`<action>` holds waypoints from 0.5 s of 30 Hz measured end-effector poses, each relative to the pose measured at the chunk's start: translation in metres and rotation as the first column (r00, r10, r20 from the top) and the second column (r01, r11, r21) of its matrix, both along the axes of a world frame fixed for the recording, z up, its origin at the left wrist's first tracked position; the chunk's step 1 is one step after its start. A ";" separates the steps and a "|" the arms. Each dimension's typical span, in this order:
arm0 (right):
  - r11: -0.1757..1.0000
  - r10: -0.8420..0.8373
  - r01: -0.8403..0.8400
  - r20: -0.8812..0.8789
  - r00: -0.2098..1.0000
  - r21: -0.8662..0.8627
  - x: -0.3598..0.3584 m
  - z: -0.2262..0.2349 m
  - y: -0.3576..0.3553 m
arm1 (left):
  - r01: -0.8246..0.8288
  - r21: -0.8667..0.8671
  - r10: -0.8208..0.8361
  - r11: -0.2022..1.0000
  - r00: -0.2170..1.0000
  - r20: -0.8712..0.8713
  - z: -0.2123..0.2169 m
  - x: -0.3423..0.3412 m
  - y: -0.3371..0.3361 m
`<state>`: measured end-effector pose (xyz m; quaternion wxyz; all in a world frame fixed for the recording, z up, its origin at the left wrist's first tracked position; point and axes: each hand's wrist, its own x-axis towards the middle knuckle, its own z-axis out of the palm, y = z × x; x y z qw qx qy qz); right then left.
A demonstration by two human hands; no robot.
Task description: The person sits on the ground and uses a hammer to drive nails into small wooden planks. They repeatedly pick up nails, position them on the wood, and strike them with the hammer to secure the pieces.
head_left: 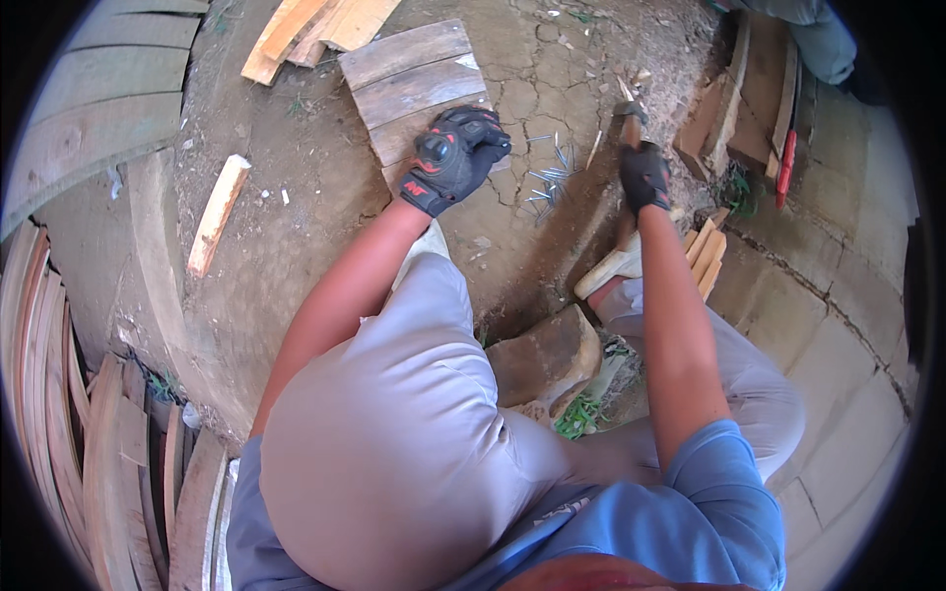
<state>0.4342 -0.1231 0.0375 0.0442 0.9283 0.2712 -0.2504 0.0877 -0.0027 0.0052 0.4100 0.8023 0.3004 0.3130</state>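
My left hand (455,156), in a black glove with red marks, rests on the near edge of a small panel of grey wooden boards (414,79) lying on the cracked dirt. My right hand (644,177), also gloved in black, grips the wooden handle of a hammer (631,126) whose head points away from me. Between the two hands several loose nails (549,179) lie scattered on the ground. My knees in light grey trousers fill the lower middle of the view.
A short light wood piece (217,212) lies on the dirt at left. Offcuts (315,25) are stacked at the top. Curved planks (108,463) pile up at lower left. A flat stone (547,357) sits by my knee. A red-handled tool (785,163) lies beside wood blocks at right.
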 end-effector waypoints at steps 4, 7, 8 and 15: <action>0.865 -0.045 0.250 -0.428 0.903 0.435 -0.059 0.076 0.021 | -0.020 -0.055 0.023 0.998 0.998 0.058 -0.003 -0.007 0.002; 0.791 0.180 0.080 -0.356 0.917 0.606 -0.133 0.131 0.021 | -0.014 -0.020 0.015 1.000 0.999 0.046 0.004 -0.006 0.004; 0.743 0.242 0.048 -0.334 0.911 0.668 -0.143 0.137 0.018 | -0.032 -0.070 0.033 0.997 0.999 0.019 0.004 -0.005 0.003; 0.784 0.529 -0.426 -0.127 0.839 0.451 -0.185 0.082 -0.044 | -0.082 -0.023 0.082 0.996 0.997 -0.004 0.000 0.003 -0.001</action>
